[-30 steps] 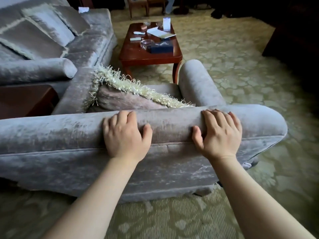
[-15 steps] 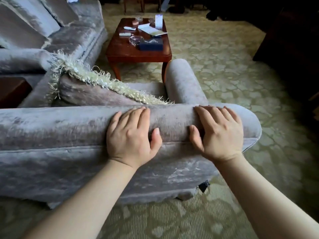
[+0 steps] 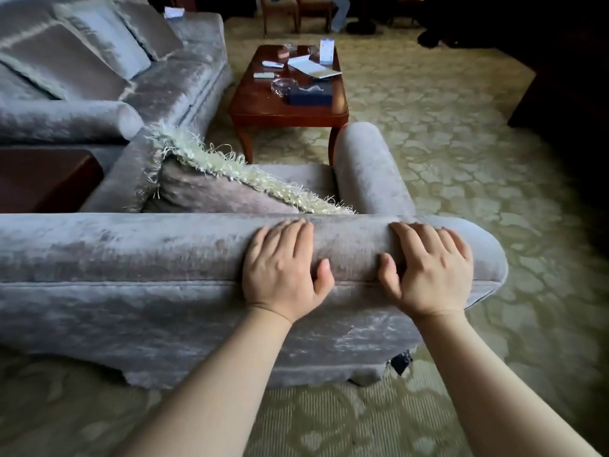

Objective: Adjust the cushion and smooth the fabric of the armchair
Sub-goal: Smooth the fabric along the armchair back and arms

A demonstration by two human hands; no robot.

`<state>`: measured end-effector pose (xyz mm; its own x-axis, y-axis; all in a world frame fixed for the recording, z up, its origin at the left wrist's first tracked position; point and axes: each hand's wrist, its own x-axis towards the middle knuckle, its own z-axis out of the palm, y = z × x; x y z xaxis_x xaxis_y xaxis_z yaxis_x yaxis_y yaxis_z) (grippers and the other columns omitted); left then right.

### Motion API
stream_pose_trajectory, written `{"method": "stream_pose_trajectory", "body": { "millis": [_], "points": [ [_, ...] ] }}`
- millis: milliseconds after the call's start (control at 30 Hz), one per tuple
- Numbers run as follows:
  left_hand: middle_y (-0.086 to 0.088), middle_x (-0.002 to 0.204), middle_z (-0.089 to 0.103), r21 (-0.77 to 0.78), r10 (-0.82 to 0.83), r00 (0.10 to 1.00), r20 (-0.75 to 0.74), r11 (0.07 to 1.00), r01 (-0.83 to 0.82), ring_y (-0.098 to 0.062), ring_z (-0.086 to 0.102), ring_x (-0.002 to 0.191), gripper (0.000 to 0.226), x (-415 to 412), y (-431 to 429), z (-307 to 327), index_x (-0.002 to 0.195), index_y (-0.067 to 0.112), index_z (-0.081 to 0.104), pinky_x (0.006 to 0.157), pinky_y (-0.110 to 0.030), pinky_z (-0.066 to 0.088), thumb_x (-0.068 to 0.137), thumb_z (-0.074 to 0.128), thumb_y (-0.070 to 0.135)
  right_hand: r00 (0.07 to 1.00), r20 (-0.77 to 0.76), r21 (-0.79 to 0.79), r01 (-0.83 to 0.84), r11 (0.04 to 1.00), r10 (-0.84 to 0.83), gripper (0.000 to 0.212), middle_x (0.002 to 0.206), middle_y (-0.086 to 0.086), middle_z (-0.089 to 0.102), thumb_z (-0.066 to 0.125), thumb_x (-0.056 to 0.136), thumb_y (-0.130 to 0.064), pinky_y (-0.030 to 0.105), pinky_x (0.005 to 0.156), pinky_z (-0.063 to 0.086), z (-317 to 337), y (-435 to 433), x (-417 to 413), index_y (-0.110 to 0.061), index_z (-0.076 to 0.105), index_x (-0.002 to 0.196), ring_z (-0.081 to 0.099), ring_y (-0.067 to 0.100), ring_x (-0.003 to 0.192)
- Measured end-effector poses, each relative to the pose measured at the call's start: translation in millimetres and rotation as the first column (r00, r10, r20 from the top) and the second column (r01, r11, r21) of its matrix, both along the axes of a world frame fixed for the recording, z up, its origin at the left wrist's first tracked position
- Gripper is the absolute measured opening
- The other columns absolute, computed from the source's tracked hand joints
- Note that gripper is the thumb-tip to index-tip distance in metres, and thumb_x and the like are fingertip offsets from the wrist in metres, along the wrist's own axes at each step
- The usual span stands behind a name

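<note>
I stand behind a grey velvet armchair (image 3: 131,258) and look down over its rolled back. My left hand (image 3: 283,272) lies flat on the top of the back, fingers over the roll. My right hand (image 3: 428,268) lies flat on the same roll, near its right end, about a hand's width from the left one. A mauve cushion with a cream fringe (image 3: 214,189) leans in the seat against the chair's back and left arm. The chair's right arm (image 3: 369,166) runs forward past the cushion.
A grey sofa (image 3: 171,84) with several cushions stands at the left. A red-brown coffee table (image 3: 260,107) with papers, an ashtray and a dark box is ahead of the armchair. A dark side table (image 3: 43,179) sits at the left. Patterned carpet (image 3: 461,143) covers the floor.
My left hand has slid to the right along the chair back, closer to my right hand. The right hand has stayed near the right end.
</note>
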<state>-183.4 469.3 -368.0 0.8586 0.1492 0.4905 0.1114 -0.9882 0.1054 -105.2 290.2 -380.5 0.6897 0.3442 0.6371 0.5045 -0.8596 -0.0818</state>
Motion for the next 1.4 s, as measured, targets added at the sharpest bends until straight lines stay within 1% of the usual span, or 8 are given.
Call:
{"method": "stream_pose_trajectory", "body": {
  "millis": [100, 367, 533, 667, 800, 1000, 1300, 1400],
  "points": [
    [-0.013, 0.111, 0.068, -0.032, -0.025, 0.998, -0.064, 0.999, 0.023, -0.029, 0.063, 0.103, 0.057, -4, 0, 0, 0.109, 0.002, 0.066, 0.097, -0.041, 0.042, 0.074, 0.04, 0.038, 1.0, 0.025, -0.01, 0.015, 1.0, -0.015, 0.048, 0.086, 0.015, 0.064, 0.041, 0.082, -0.042, 0.044, 0.079, 0.042, -2, 0, -4, -0.005, 0.065, 0.1, 0.057, 0.036, 0.074],
    [-0.018, 0.131, 0.054, -0.064, -0.201, 0.97, -0.139, 0.979, 0.193, -0.033, 0.045, 0.125, 0.059, -18, 30, 13, 0.126, -0.001, 0.052, 0.113, -0.041, 0.019, 0.079, 0.057, 0.034, 0.944, -0.297, 0.005, 0.153, 0.988, -0.145, 0.062, 0.094, 0.025, 0.058, 0.032, 0.08, -0.056, 0.05, 0.084, 0.037, 22, 21, -16, -0.006, 0.059, 0.105, 0.054, 0.043, 0.091],
    [-0.015, 0.133, 0.055, 0.307, -0.021, 0.979, -0.203, 0.948, 0.084, -0.031, 0.045, 0.129, 0.063, -71, 158, 26, 0.125, 0.004, 0.058, 0.108, -0.053, 0.031, 0.082, 0.043, 0.047, 0.946, -0.21, -0.134, -0.278, 0.951, 0.246, 0.062, 0.11, 0.02, 0.06, 0.04, 0.083, -0.051, 0.047, 0.085, 0.041, 43, 142, -66, -0.002, 0.058, 0.114, 0.057, 0.039, 0.097],
    [-0.019, 0.128, 0.058, 0.267, 0.11, 0.986, -0.122, 0.961, -0.074, -0.037, 0.049, 0.124, 0.059, -124, 288, 25, 0.12, -0.001, 0.059, 0.106, -0.054, 0.033, 0.083, 0.042, 0.042, 0.895, -0.209, -0.106, -0.422, 0.901, 0.394, 0.065, 0.117, 0.02, 0.059, 0.038, 0.084, -0.052, 0.044, 0.086, 0.044, 52, 294, -117, -0.001, 0.055, 0.121, 0.056, 0.037, 0.102],
    [-0.025, 0.123, 0.058, 0.165, 0.234, 0.962, -0.139, 0.964, -0.21, -0.042, 0.05, 0.121, 0.06, -164, 377, 17, 0.117, -0.006, 0.058, 0.103, -0.052, 0.032, 0.084, 0.039, 0.04, 0.868, -0.372, -0.15, -0.406, 0.901, 0.329, 0.07, 0.134, 0.019, 0.048, 0.028, 0.085, -0.058, 0.049, 0.101, 0.031, 42, 400, -161, -0.007, 0.046, 0.13, 0.042, 0.037, 0.122],
    [-0.022, 0.109, 0.066, 0.143, 0.081, 0.997, -0.007, 0.987, -0.079, -0.037, 0.065, 0.096, 0.06, -144, 424, 2, 0.111, -0.004, 0.063, 0.091, -0.043, 0.04, 0.08, 0.04, 0.041, 0.937, -0.196, -0.1, -0.313, 0.945, 0.29, 0.056, 0.09, 0.018, 0.063, 0.046, 0.083, -0.053, 0.043, 0.076, 0.042, 20, 447, -146, -0.003, 0.063, 0.101, 0.056, 0.035, 0.079],
    [-0.02, 0.104, 0.067, 0.106, 0.098, 0.995, -0.002, 0.99, -0.097, -0.037, 0.063, 0.091, 0.058, -150, 438, 1, 0.107, -0.003, 0.063, 0.087, -0.044, 0.046, 0.078, 0.04, 0.042, 0.973, -0.097, -0.02, -0.214, 0.977, 0.211, 0.044, 0.074, 0.01, 0.06, 0.045, 0.078, -0.05, 0.038, 0.068, 0.038, 17, 468, -157, -0.009, 0.06, 0.081, 0.056, 0.032, 0.07],
    [-0.021, 0.106, 0.066, 0.07, 0.116, 0.993, -0.035, 0.991, -0.114, -0.038, 0.063, 0.093, 0.059, -155, 432, 2, 0.109, -0.003, 0.062, 0.09, -0.045, 0.045, 0.078, 0.039, 0.042, 0.967, -0.142, -0.037, -0.221, 0.975, 0.213, 0.046, 0.083, 0.01, 0.063, 0.044, 0.08, -0.048, 0.039, 0.075, 0.036, 17, 462, -165, -0.008, 0.062, 0.09, 0.057, 0.031, 0.078]
  ]
}}
